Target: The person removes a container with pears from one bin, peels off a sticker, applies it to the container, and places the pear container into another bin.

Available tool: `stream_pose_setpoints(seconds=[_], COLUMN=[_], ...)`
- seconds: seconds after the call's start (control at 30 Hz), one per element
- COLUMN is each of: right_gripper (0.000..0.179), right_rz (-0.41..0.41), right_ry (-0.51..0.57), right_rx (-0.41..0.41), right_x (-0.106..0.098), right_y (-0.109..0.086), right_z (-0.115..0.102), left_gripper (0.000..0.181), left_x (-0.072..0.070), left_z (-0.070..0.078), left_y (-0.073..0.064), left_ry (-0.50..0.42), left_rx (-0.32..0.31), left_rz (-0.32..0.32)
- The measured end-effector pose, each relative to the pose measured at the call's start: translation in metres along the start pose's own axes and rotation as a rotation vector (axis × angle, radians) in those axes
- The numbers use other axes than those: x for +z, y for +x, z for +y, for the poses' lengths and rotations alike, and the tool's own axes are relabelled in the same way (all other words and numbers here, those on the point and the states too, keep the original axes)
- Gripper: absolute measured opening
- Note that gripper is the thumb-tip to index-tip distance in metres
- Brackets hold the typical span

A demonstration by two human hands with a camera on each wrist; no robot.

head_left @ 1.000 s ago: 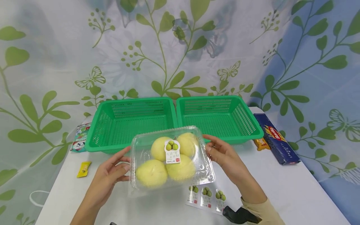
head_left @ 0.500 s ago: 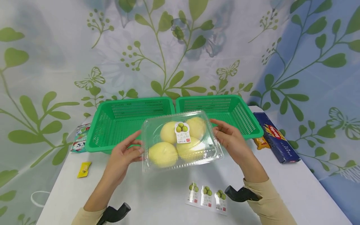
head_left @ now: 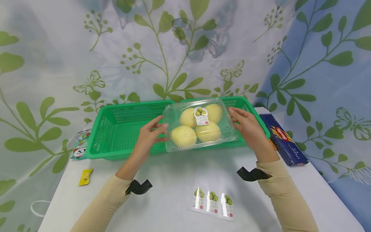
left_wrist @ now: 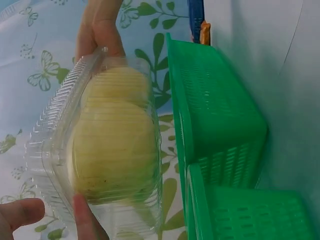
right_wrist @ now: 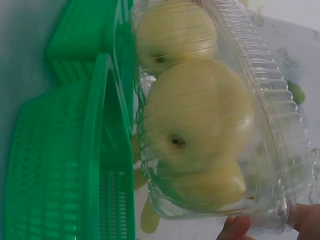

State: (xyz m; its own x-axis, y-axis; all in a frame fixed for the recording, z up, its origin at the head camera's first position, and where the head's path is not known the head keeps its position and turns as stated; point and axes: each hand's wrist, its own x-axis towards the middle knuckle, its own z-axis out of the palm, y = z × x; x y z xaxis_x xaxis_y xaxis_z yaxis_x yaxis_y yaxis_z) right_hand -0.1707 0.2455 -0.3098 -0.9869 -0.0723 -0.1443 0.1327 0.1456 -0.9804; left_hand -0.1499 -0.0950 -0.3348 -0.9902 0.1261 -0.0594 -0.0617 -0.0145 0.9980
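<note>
A clear plastic clamshell box [head_left: 174,141] packed with several pale yellow pears [head_left: 183,136] is held up between both hands, slightly tilted. On its lid sits a white label [head_left: 202,120] with green fruit printed on it. My left hand [head_left: 150,132] grips the box's left end; the left wrist view shows its thumb and a finger at the plastic edge. My right hand [head_left: 245,125] pinches the right end. Below the box lie the left green basket [head_left: 92,146] and the right green basket [head_left: 262,127], and in the wrist views the box is above their rims.
A strip of several fruit stickers [head_left: 212,203] lies on the white table [head_left: 174,206] in front. At left are a yellow wrapped candy [head_left: 85,177] and a teal snack packet [head_left: 80,144]. A blue spaghetti box [head_left: 285,141] rests at the right, an orange packet [head_left: 273,144] beside it.
Both hands have carried the box of pears forward and to the right, away from over the table front to over the baskets, mostly the right one. The sticker strip has stayed in place.
</note>
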Motion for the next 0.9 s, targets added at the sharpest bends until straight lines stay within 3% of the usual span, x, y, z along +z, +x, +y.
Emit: stream_pose_setpoints(seconds=[0.3,0.53,0.7,0.9], right_gripper=[0.074,0.072,0.072,0.073], right_rz=[0.02,0.066,0.101,0.085], right_ry=[-0.058,-0.074,-0.135,-0.234], right_rx=[0.046,0.111,0.14,0.198], right_x=[-0.023,-0.039,-0.048,-0.063], right_y=[0.032,0.057,0.073,0.086], right_z=[0.006,0.02,0.036,0.057], left_gripper=[0.075,0.077,0.077,0.082], left_x=[0.038,0.067,0.084,0.104], left_z=[-0.002,-0.005,-0.013,-0.022], left_y=[0.044,0.071,0.086,0.1], left_ry=[0.081,0.258,0.356,0.366], left_rx=[-0.026,-0.051,-0.096,-0.172], left_rz=[0.009,-0.002,-0.063,-0.138])
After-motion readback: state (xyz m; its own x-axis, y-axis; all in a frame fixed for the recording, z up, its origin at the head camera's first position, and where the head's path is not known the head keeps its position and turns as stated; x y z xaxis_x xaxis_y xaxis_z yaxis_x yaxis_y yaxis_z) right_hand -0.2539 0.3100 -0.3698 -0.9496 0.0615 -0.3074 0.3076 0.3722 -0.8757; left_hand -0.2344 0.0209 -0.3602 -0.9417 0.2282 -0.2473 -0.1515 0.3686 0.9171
